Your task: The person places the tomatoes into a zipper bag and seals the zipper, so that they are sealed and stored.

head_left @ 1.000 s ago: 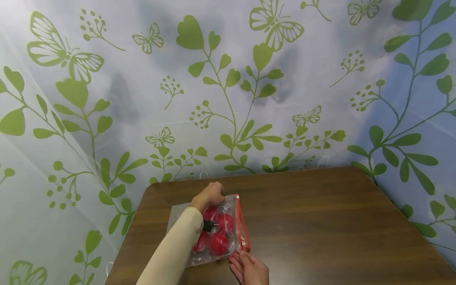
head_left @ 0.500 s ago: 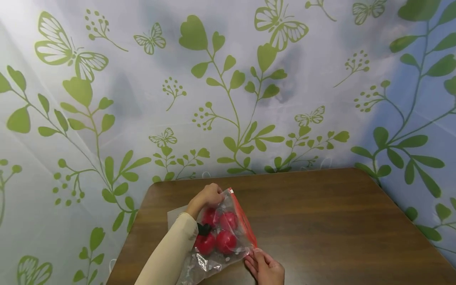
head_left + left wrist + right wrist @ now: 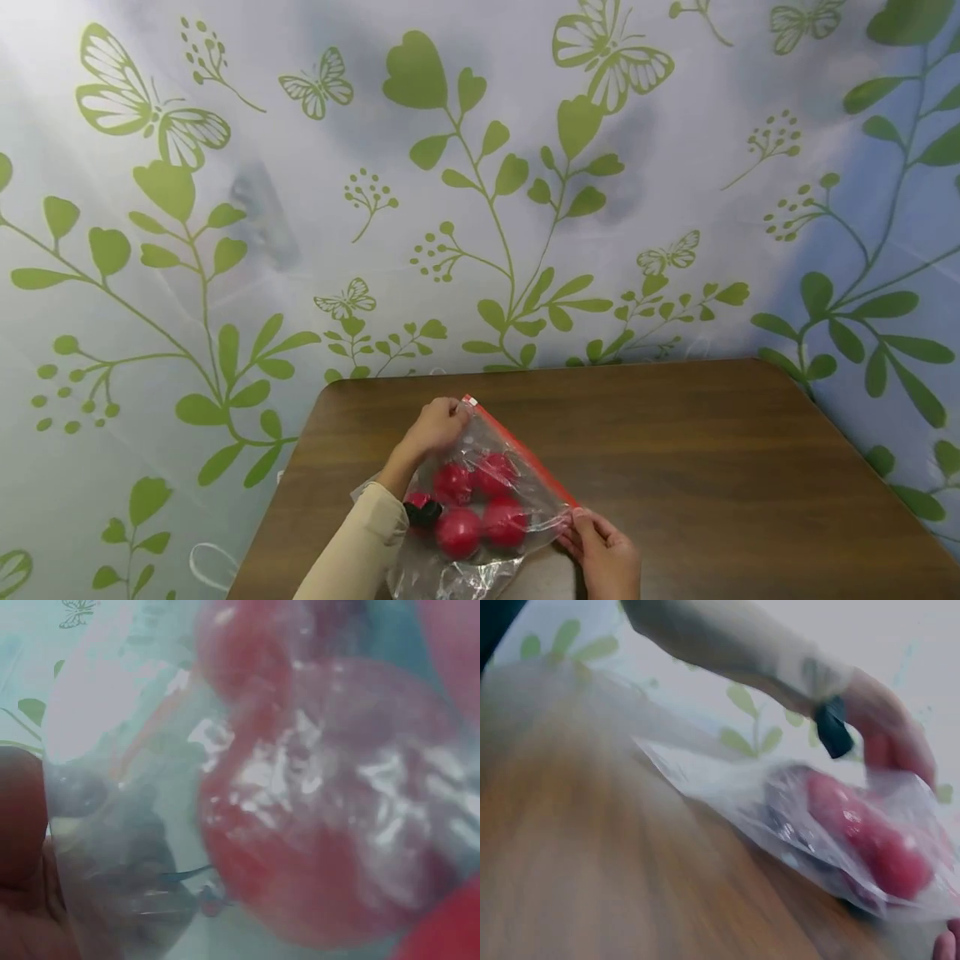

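Observation:
A clear zip bag (image 3: 480,575) with a red zip strip (image 3: 525,454) along its right edge is held tilted over the table. Inside lie several red round things (image 3: 459,534); whether they are fruit or balls I cannot tell. My left hand (image 3: 435,427) pinches the bag's far corner by the end of the strip. At the strip's near end, my right hand (image 3: 606,552) pinches the other corner between thumb and fingers. In the left wrist view, the bag's film (image 3: 292,765) covers most of the picture. The right wrist view shows the bag (image 3: 727,799) raised at one side.
The brown wooden table (image 3: 675,467) extends to the right of the bag. Behind it hangs a pale curtain (image 3: 300,208) printed with green leaves and butterflies. A small black camera (image 3: 422,514) sits on the left wrist, over part of the bag.
The bag's zip side has been drawn out and turned, so the red strip now slants as one straight line. My right hand has moved right with its corner; the red things have shifted right and spread.

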A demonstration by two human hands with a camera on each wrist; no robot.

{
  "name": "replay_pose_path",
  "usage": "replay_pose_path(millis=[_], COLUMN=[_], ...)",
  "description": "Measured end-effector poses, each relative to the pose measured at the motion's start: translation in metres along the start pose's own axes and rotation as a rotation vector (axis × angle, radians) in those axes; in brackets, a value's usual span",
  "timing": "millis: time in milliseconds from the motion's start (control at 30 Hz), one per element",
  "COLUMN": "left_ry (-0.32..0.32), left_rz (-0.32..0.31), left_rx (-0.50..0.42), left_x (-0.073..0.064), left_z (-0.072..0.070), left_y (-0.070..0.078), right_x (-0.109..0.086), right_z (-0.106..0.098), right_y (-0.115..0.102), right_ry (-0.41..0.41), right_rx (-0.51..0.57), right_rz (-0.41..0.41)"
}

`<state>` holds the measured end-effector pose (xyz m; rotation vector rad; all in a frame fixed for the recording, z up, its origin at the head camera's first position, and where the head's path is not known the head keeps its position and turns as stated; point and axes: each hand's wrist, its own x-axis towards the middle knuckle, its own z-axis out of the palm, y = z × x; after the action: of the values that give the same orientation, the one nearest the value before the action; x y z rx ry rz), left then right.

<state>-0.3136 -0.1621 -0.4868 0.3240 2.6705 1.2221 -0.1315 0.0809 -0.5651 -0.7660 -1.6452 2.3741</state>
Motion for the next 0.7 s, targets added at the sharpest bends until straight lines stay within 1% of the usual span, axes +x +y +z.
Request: replay_pose_path(millis=[100,200,267,400,533,633,700], left_ry=[0.065,0.142,0.184,0.264,0.326,0.367,0.389], left_rz=[0.022,0.060,0.065,0.086,0.128,0.153,0.154], left_rx=[-0.011,-0.005,-0.018,-0.058,-0.104,-0.127,-0.146], left_x=[0.000,0.002,-0.001,-0.007,-0.011,-0.013,-0.014], left_z=[0.001,0.002,0.005,0.014,0.024,0.031,0.035], left_y=[-0.005,-0.009,-0.009,-0.005,0.000,0.003,0.004], right_x=[0.010,0.021,0.025,0.034,0.041,0.047,0.051], right_z=[-0.005,-0.007,-0.012,-0.020,-0.030,-0.037,-0.040], right_y=[-0.004,-0.010,-0.017,-0.030,-0.039,-0.044,-0.046], right_ry=[-0.007,0.005,0.013,0.027,0.018,-0.020,-0.054], right_rx=[-0.007,-0.016,-0.044,-0.147,-0.245,-0.300,-0.345], right_rz=[-0.032,-0.069,-0.087,-0.122,-0.127,-0.103,-0.090])
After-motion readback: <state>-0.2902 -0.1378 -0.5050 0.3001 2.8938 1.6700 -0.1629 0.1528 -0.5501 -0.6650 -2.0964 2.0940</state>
